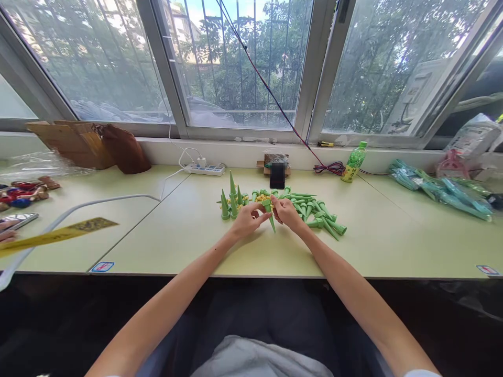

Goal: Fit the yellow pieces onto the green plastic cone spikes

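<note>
A green plastic spike (272,222) points downward, its wide capped end gripped in the fingers of my left hand (248,220). Close beside that cap, my right hand (287,212) is closed in a pinch; whatever is between its fingertips is too small or hidden to name. Several green spikes stand on their wide ends, tips up, left of my hands, one of them a tall spike (225,205). A loose pile of green spikes (320,212) lies to the right. Small yellow pieces (259,197) are heaped just behind my hands.
Behind the pieces a dark phone (277,175) leans against a small box. A power strip (204,168) and a drink bottle (354,162) stand toward the window. On the left a white bent tube (106,199) and yellow tape (63,235) cross the view; another person's hand (7,230) holds a phone.
</note>
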Demonstrator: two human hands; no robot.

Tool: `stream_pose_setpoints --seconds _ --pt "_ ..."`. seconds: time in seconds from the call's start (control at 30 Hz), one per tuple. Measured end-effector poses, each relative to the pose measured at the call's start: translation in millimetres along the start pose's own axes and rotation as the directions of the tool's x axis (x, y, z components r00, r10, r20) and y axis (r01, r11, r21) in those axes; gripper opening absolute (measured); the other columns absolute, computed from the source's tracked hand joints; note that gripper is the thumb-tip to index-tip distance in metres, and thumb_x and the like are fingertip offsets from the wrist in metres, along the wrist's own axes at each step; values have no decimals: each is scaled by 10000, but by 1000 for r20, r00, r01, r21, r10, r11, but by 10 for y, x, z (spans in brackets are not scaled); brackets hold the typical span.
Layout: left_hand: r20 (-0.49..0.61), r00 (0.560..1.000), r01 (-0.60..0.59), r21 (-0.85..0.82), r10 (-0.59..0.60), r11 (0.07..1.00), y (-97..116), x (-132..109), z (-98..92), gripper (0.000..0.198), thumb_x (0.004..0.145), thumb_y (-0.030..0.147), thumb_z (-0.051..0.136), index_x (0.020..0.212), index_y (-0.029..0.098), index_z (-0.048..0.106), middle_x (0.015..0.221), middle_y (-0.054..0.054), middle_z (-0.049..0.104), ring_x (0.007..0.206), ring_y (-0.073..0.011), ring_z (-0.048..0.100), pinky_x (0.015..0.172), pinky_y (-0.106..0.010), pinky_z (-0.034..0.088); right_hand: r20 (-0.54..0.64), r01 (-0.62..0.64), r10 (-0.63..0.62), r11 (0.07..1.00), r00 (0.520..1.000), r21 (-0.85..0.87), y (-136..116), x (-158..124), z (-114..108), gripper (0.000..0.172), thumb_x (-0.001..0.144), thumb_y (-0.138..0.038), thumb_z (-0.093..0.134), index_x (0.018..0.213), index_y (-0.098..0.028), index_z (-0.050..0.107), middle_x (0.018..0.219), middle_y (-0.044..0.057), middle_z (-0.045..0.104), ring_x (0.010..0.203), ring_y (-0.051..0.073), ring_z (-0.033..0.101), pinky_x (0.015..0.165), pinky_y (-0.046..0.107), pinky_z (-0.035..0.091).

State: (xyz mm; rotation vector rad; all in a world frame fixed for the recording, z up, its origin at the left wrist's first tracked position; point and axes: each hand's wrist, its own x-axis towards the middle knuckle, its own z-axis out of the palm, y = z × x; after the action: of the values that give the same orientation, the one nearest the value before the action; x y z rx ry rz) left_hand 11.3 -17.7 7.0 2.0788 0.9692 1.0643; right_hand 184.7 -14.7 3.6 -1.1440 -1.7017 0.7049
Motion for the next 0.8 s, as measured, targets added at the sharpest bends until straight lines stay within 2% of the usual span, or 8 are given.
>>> stream_pose_setpoints --seconds 0.13,0.37,0.8 --pt "-68 990 -118 97 124 988 -53 2 18 347 844 494 700 792 157 631 844 -29 661 554 -77 543 522 -225 453 42 -93 88 986 995 140 -3 -3 1 730 987 -653 384 399 -222 388 348 -20 384 327 87 380 427 235 351" --pt "-82 963 -235 216 258 948 -122 0 22 294 874 440 693 809 168 602 820 -3 594 535 -71 525 556 -245 459 93 -129 114 976 989 174 21 3 -2 725 997 -640 382 405 -221 389 337 -17 385 300 82 355 373 229 314" --pt "-68 964 -236 234 259 943 -54 -23 4 306 902 478 645 866 177 607 891 -32 610 546 -76 498 593 -248 464 110 -159 141 971 984 179 -45 -7 -15 697 986 -639 373 418 -236 346 346 -9 369 317 98 341 363 251 310"
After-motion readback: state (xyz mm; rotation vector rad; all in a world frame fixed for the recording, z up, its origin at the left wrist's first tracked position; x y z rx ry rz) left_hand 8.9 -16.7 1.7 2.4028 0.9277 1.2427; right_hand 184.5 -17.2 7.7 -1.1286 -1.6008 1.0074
